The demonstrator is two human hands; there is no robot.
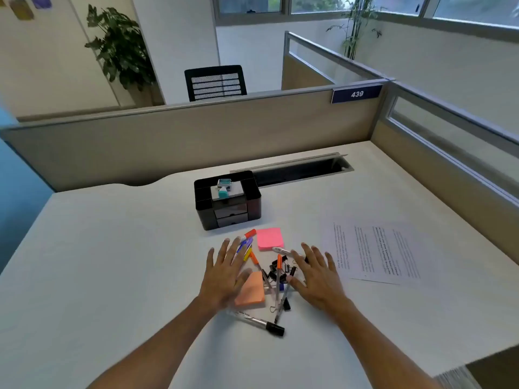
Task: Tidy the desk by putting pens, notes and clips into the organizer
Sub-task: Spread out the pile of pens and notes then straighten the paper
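Left hand: our left hand (224, 276) lies flat with fingers spread, gripping nothing, over the left side of the pile on the white counter (112, 262).
Right hand: our right hand (318, 276) is spread the same way on the pile's right side, holding nothing.
Pens: the coloured pens (247, 242) with orange, purple and yellow barrels poke out from under our left fingertips; thin pens lie between our hands.
Marker: the clear marker with a black cap (259, 323) lies on the counter just near of our left palm.
Notes: the orange sticky-note pad (251, 290) touches our left thumb; the pink sticky-note pad (270, 238) sits beyond the pile, between our hands.
Clips: the black binder clips (278, 272) cluster just left of our right hand.
Organizer: the black plastic desk organizer with small drawers (227, 203) stands beyond the pile, apart from both hands.
Papers: the printed white sheets (376, 254) lie just right of our right hand.
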